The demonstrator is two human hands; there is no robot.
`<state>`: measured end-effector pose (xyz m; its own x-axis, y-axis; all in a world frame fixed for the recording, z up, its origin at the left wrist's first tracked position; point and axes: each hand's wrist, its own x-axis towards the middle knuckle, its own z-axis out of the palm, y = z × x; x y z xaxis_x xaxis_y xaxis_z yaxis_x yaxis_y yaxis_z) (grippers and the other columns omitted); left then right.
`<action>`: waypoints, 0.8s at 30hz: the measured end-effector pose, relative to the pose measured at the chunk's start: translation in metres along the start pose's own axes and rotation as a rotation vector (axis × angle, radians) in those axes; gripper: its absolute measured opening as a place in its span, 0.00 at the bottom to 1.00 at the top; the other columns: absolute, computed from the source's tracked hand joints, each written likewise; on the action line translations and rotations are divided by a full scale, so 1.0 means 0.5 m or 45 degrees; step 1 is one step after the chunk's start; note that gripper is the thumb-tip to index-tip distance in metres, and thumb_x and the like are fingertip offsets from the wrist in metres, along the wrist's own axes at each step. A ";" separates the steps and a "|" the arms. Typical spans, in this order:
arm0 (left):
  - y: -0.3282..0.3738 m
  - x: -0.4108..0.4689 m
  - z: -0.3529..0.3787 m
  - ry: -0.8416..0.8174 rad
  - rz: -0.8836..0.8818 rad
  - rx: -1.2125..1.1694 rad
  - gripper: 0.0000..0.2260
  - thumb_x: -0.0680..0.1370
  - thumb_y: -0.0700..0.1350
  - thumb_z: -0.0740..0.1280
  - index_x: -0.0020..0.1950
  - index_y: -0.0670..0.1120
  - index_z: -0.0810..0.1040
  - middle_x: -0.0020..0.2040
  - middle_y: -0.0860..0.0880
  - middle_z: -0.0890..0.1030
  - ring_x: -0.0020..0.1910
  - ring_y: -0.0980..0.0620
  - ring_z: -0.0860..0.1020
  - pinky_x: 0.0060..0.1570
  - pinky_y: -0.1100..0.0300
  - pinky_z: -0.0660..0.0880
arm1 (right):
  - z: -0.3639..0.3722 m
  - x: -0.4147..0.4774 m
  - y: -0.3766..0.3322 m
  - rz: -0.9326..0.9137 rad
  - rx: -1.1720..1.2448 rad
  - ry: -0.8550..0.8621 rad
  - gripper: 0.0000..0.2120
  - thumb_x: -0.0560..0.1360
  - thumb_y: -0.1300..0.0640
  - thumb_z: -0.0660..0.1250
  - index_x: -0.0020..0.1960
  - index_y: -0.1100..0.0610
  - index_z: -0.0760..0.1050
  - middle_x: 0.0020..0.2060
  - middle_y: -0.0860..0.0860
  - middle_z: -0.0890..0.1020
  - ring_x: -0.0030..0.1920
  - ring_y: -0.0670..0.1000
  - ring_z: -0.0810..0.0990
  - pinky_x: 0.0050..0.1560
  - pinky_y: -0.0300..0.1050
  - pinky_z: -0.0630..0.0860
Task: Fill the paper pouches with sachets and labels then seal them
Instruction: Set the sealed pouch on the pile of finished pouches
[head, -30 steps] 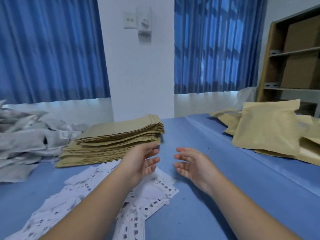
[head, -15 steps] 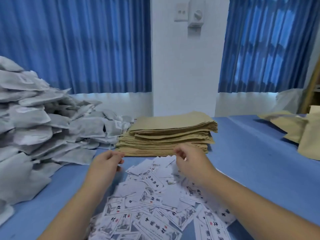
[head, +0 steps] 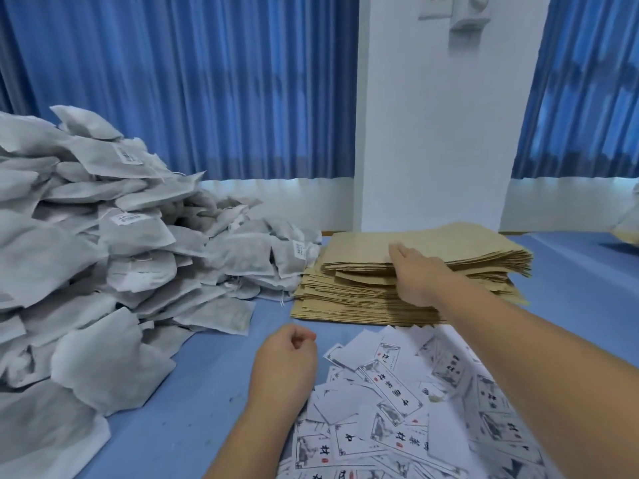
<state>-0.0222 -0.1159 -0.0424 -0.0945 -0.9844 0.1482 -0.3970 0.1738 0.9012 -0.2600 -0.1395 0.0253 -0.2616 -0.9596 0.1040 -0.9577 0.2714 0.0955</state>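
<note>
Blue curtains (head: 207,91) hang behind your blue-covered bench (head: 214,375). At left rises the heap of grey-white fabric sachets (head: 103,257), far centre the stack of flat brown paper pouches (head: 363,292), near right the scattered white printed labels (head: 397,392). Your right hand (head: 418,274) lays straight fingers on the top pouch: drag off one only. Your left hand (head: 283,368) is curled, seemingly empty.

Matt brown kraft-paper pouches (head: 432,243) under right hand (head: 420,276); fibrous grey nonwoven sachets (head: 114,257) left; smooth printed paper labels (head: 390,385) beside left hand (head: 283,364).
</note>
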 end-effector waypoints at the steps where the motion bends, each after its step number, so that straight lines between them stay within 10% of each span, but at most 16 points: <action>1: 0.000 0.000 0.000 0.003 -0.003 0.007 0.10 0.78 0.43 0.62 0.42 0.56 0.77 0.40 0.58 0.79 0.32 0.59 0.75 0.24 0.74 0.66 | 0.008 -0.001 0.000 0.019 -0.051 -0.001 0.34 0.76 0.63 0.55 0.78 0.59 0.44 0.75 0.56 0.61 0.73 0.57 0.62 0.68 0.56 0.62; 11: 0.004 -0.003 0.003 -0.014 -0.008 0.045 0.09 0.78 0.43 0.62 0.42 0.56 0.77 0.40 0.59 0.79 0.33 0.60 0.76 0.26 0.70 0.65 | 0.016 -0.049 0.038 0.083 -0.266 0.525 0.17 0.74 0.64 0.61 0.57 0.49 0.80 0.48 0.48 0.75 0.53 0.53 0.71 0.41 0.44 0.63; 19: 0.019 -0.011 -0.004 0.151 0.061 -0.179 0.11 0.77 0.40 0.62 0.42 0.54 0.79 0.38 0.51 0.81 0.28 0.62 0.74 0.25 0.73 0.67 | 0.028 -0.156 0.098 0.035 0.806 1.005 0.14 0.75 0.69 0.64 0.49 0.54 0.84 0.51 0.47 0.81 0.47 0.44 0.76 0.44 0.30 0.69; 24: 0.036 -0.018 -0.016 0.148 -0.129 -0.636 0.07 0.78 0.39 0.63 0.51 0.48 0.79 0.42 0.48 0.84 0.40 0.50 0.81 0.41 0.55 0.79 | 0.019 -0.235 0.101 0.027 1.610 0.951 0.18 0.73 0.72 0.64 0.42 0.50 0.82 0.47 0.43 0.81 0.44 0.36 0.78 0.43 0.28 0.73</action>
<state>-0.0213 -0.1042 -0.0245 0.0348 -0.9970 0.0691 0.0874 0.0719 0.9936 -0.2786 -0.0138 0.0084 -0.5318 -0.5891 0.6084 -0.5226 -0.3371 -0.7831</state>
